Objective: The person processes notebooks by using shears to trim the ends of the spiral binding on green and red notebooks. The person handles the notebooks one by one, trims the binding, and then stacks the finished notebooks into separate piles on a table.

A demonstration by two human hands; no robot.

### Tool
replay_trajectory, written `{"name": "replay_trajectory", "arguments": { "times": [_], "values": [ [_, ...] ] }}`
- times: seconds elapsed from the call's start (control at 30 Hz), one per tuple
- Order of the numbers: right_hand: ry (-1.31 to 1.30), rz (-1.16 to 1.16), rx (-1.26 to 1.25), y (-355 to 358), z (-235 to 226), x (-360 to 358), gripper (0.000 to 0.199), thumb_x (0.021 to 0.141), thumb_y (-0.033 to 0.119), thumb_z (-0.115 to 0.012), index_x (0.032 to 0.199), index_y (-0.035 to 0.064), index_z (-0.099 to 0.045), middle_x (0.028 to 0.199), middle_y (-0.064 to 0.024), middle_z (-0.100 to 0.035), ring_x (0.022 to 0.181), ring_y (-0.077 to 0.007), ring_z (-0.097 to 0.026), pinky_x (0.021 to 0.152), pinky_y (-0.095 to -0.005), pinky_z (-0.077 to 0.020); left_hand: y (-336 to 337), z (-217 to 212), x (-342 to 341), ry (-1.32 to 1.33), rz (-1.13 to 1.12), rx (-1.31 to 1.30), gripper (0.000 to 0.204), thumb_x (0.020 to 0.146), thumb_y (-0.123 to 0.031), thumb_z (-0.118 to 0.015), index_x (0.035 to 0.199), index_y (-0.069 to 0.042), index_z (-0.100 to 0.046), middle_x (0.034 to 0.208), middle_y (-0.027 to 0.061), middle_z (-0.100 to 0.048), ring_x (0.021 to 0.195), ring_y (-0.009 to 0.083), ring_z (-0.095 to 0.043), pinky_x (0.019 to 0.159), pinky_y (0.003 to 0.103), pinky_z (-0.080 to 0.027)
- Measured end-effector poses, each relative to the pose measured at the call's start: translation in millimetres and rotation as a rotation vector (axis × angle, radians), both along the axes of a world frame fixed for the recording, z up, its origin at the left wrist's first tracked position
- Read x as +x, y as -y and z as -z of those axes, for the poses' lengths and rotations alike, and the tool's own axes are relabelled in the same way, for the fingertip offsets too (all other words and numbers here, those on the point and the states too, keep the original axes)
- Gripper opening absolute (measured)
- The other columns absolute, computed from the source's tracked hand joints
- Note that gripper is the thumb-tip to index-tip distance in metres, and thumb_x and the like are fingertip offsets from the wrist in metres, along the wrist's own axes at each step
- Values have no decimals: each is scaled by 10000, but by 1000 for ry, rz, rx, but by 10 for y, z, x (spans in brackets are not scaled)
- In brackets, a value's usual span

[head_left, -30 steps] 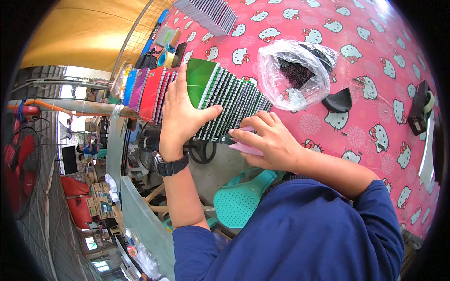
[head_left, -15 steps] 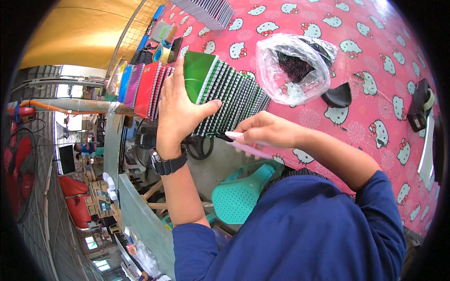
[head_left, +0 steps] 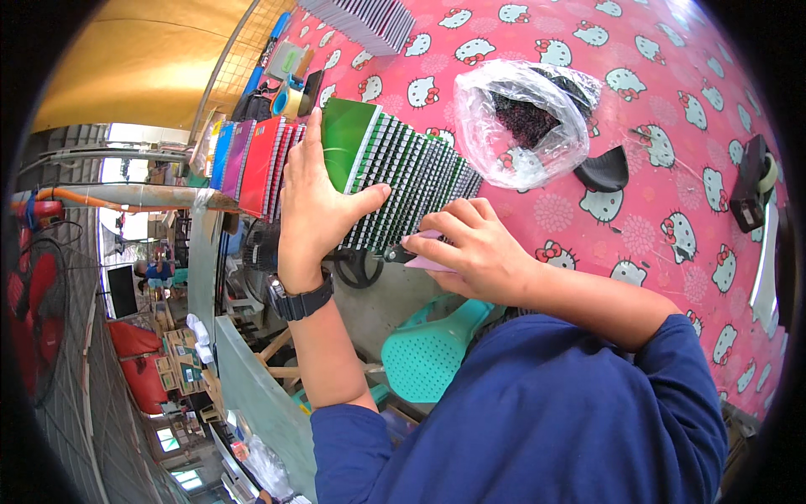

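Note:
A row of green spiral notebooks [head_left: 420, 161] stands on the table, the wire-bound edges facing up and toward me. My left hand [head_left: 323, 197] is spread against the left end of the row, its fingers stretched along the cover and its thumb over the spirals. Closed around the pink handles of pliers [head_left: 426, 262], my right hand [head_left: 478, 252] is at the near edge of the row. The dark tip of the pliers is beside the lower ends of the spirals; whether it touches a wire is too small to tell.
Red notebooks [head_left: 264, 168], with purple and blue ones, stand left of my left hand. Beyond my right hand are a clear plastic bag [head_left: 520, 126] of small dark pieces and a black curved piece [head_left: 604, 170]. A tape dispenser [head_left: 750, 189] is far right; a teal chair [head_left: 428, 357] is below.
My right hand has turned and closed further over the pliers, whose pink handles now show less. My left hand stays nearly in place on the notebooks.

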State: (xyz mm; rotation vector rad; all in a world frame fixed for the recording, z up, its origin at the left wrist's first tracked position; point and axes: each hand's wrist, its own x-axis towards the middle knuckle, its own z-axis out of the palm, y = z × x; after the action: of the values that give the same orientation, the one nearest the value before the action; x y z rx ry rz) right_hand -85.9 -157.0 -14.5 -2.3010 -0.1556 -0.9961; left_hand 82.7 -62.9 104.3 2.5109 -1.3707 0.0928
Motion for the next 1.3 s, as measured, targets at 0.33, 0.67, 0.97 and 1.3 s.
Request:
{"name": "replay_trajectory", "arguments": {
  "times": [0.33,0.67,0.97,1.3],
  "values": [
    [-98,-61,42,136,-14,-19,341,745,214,-686,1070,134,-621,941,-7,-575,862,-166,-528,752,-328,-399,16,-13,-22,-4,-13,3,1097,575,-362,-801,1447,-75,-201,1224,208,-470,1160,367,-450,984,436,-367],
    [-121,-110,177,113,115,-72,403,682,182,-681,1076,150,-603,1011,-37,-522,924,-241,-481,766,-388,-377,6,5,-7,4,-15,2,1087,577,-336,-801,1451,-103,-199,1217,196,-473,1145,374,-458,961,461,-380],
    [24,-10,-47,95,154,25,400,654,219,-718,1035,151,-617,938,-17,-537,876,-205,-494,743,-350,-406,3,7,-15,38,7,2,1090,576,-342,-800,1448,-86,-199,1246,203,-466,1162,371,-452,979,452,-368],
    [-660,-703,1127,128,267,-3,398,801,244,-630,1156,75,-570,959,-61,-627,879,-164,-575,777,-328,-458,-7,-44,50,-72,8,-7,1156,583,-437,-821,1450,-38,-169,1309,245,-421,1230,367,-415,1027,431,-333]
  ]
}}
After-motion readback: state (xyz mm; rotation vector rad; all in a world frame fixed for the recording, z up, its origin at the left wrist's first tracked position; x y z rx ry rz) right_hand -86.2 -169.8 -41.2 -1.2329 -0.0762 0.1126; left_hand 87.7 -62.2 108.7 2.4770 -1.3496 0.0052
